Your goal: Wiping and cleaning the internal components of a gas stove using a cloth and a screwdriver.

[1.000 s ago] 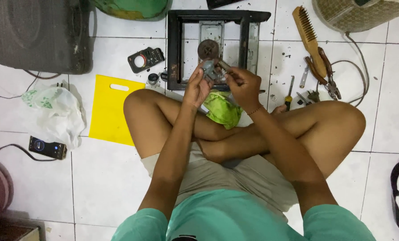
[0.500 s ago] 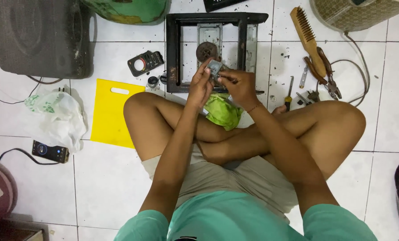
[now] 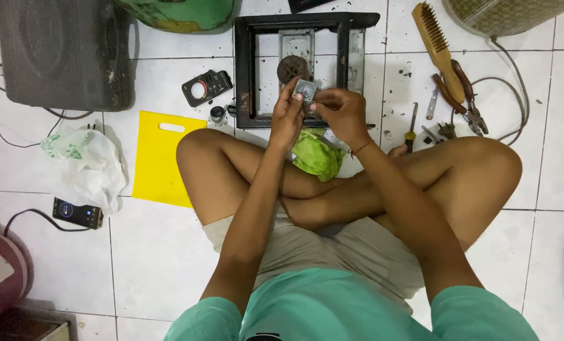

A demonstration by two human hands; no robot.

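Both hands now lifted slightly | left hand [image 3: 286,118] and right hand [image 3: 340,113] pinch small square grey metal part [image 3: 305,91] | green cloth [image 3: 317,155] below them

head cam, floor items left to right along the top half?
Dark case → white plastic bag → yellow board → meter → left hand → small grey part → right hand → screwdriver → wire brush
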